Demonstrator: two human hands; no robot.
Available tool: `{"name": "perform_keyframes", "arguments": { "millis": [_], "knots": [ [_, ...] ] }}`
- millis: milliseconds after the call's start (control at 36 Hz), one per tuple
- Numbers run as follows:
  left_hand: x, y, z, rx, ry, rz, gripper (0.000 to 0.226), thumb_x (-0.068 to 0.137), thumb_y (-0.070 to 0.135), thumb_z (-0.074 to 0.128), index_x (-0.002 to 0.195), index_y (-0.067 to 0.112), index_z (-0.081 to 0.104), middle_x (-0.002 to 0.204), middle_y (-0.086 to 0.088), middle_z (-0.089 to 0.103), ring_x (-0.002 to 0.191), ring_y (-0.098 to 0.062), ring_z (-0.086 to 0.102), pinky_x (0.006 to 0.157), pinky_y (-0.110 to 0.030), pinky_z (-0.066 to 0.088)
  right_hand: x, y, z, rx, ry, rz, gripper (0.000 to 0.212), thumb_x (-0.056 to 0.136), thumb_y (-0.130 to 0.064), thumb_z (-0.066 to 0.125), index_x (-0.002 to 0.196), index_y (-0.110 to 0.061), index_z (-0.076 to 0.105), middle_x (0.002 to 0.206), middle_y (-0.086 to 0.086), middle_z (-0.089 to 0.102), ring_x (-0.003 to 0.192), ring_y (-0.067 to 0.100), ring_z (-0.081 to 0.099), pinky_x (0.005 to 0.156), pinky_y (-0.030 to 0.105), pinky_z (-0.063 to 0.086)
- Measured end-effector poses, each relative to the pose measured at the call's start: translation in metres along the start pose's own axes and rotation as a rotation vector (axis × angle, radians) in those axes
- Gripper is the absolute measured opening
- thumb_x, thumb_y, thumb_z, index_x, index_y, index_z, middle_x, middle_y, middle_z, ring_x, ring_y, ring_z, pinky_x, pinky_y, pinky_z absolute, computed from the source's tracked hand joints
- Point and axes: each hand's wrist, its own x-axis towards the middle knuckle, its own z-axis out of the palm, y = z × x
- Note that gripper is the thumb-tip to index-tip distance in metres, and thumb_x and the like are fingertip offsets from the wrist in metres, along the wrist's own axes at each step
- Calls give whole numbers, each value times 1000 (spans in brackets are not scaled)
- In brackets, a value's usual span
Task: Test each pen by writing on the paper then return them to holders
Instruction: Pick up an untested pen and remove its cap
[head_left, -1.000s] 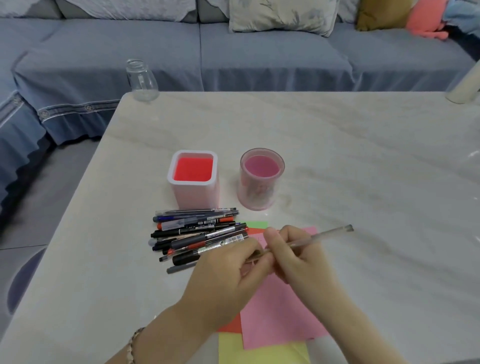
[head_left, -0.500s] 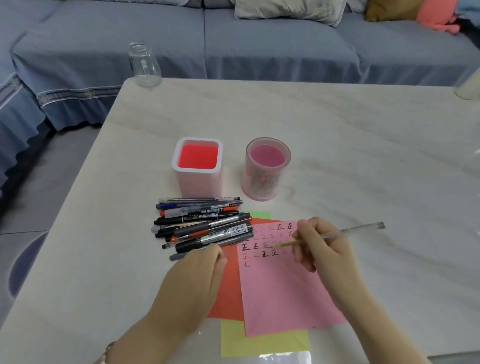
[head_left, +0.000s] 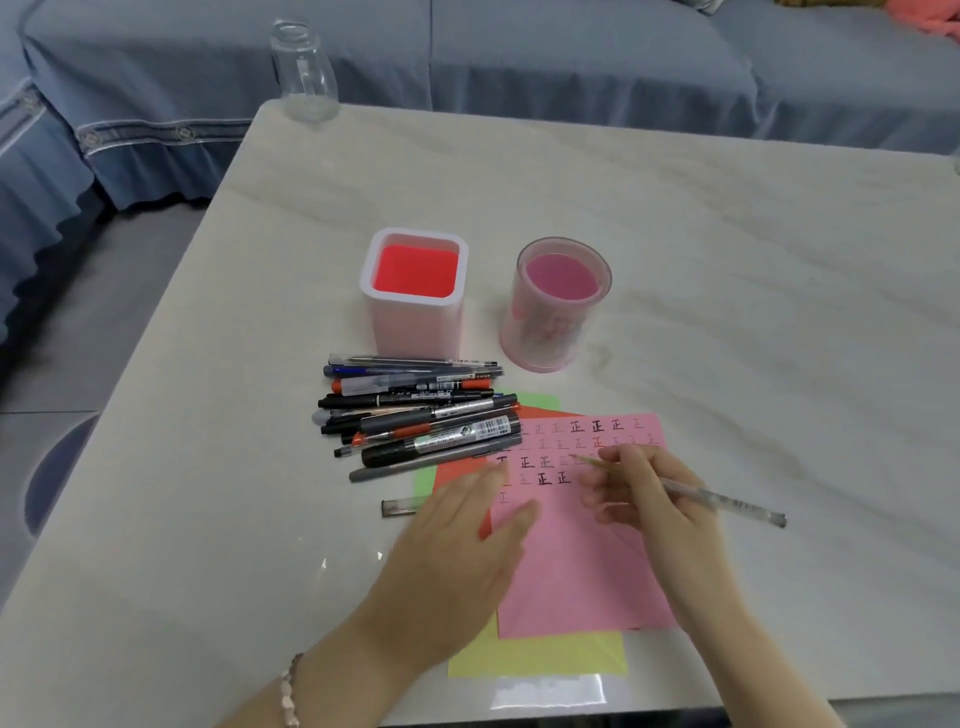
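Note:
My right hand (head_left: 644, 499) grips a thin clear pen (head_left: 727, 503), its tip touching the pink paper (head_left: 582, 561) among rows of written marks. My left hand (head_left: 457, 551) lies flat with straight fingers, pressing the left edge of the pink sheet. Red, green and yellow sheets (head_left: 540, 657) lie under it. A pile of several pens and markers (head_left: 421, 415) lies left of the paper. A loose clear pen cap (head_left: 399, 506) rests just left of my left hand. Behind the pile stand a square pink holder (head_left: 415, 296) and a round pink holder (head_left: 558, 306), both with nothing inside.
A clear glass jar (head_left: 304, 73) stands at the table's far left corner. A blue sofa (head_left: 571, 62) runs along the far side. The marble table (head_left: 753, 291) has its left edge near the pens and its front edge just below the yellow sheet.
My hands came apart after uncapping the pen. The left hand went down flat onto the paper and the cap now lies on the table. The right hand brought the pen tip onto the pink sheet.

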Motion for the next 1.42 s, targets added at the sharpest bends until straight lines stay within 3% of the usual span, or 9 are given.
{"name": "perform_keyframes", "arguments": {
  "millis": [111, 194, 306, 389, 500, 583, 722, 1417],
  "knots": [
    [-4, -1, 4, -24, -113, -26, 36, 88, 32, 45, 116, 22, 65, 133, -18, 52, 128, -27, 37, 113, -39, 24, 1, 6, 5, -40, 61, -21, 23, 91, -22, 51, 76, -9, 62, 63, 5, 70, 57, 15, 63, 55, 23, 52],
    [-4, -2, 3, -73, -134, -43, 35, 88, 33, 46, 117, 23, 65, 135, -17, 50, 132, -25, 35, 115, -37, 16, 2, 10, 12, -95, 137, -75, 29, 87, -26, 59, 65, -8, 59, 54, 5, 64, 52, 16, 59, 57, 27, 51],
    [-4, -3, 5, -114, -131, -59, 34, 88, 33, 49, 116, 24, 65, 135, -15, 51, 133, -25, 34, 115, -40, 16, 6, 17, 26, -179, 199, -131, 41, 83, -27, 66, 53, -4, 50, 40, 1, 54, 40, 10, 48, 48, 16, 41],
    [-3, -4, 4, -112, -157, -79, 36, 88, 36, 47, 118, 26, 64, 135, -13, 51, 134, -24, 34, 114, -41, 16, 11, 25, 37, -230, 237, -173, 49, 86, -22, 63, 50, 2, 41, 40, 5, 43, 41, 12, 39, 47, 23, 36],
    [-3, -4, 4, -114, -170, -90, 34, 87, 39, 47, 112, 26, 67, 133, -12, 52, 132, -23, 35, 112, -42, 18, 13, 40, 48, -279, 267, -223, 52, 87, -14, 59, 46, -20, 28, 38, -9, 29, 43, 4, 26, 47, 23, 26],
    [-3, -3, 5, -124, -151, -87, 33, 86, 39, 48, 107, 24, 69, 133, -13, 53, 132, -23, 35, 112, -42, 18, 10, 44, 52, -278, 298, -250, 52, 86, -8, 57, 47, -22, 25, 38, -9, 24, 42, 5, 24, 44, 18, 21],
    [-5, -3, 8, -129, -119, -81, 32, 86, 38, 50, 108, 24, 70, 132, -14, 54, 131, -25, 38, 109, -45, 25, 10, 46, 53, -254, 308, -291, 38, 76, -16, 50, 48, -21, 26, 38, -10, 26, 42, 3, 25, 44, 16, 24],
    [-6, -3, 9, -145, -74, -92, 30, 83, 37, 53, 104, 25, 72, 131, -14, 56, 129, -22, 40, 107, -43, 27, 11, 51, 51, -285, 287, -332, 37, 74, -14, 51, 47, -23, 27, 43, -5, 28, 46, 4, 23, 45, 20, 23]
  ]
}}
